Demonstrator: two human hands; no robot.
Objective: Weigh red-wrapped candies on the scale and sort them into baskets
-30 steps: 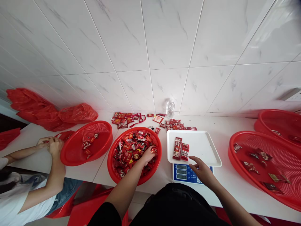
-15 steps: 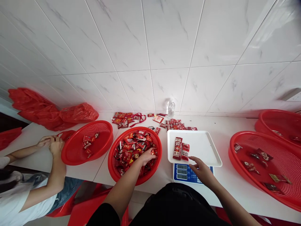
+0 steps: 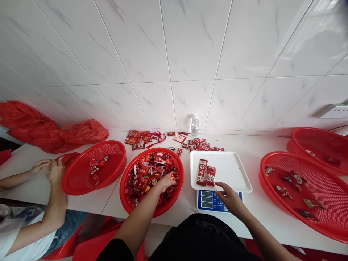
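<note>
My left hand is down in the middle red basket, fingers closed round a small red candy packet among the heap of wrapped candies. My right hand rests by the front edge of the white tray on the blue scale, fingers loosely spread and holding nothing. Two red candy packets lie on the tray's left side.
A co-worker's hands work at the left beside a red basket with a few candies. Two large red baskets stand at the right. Loose candies, a water bottle and red plastic bags line the wall.
My left hand has drawn back toward the near side of the candy heap, closing on a packet. My right hand has stayed by the tray's front edge.
</note>
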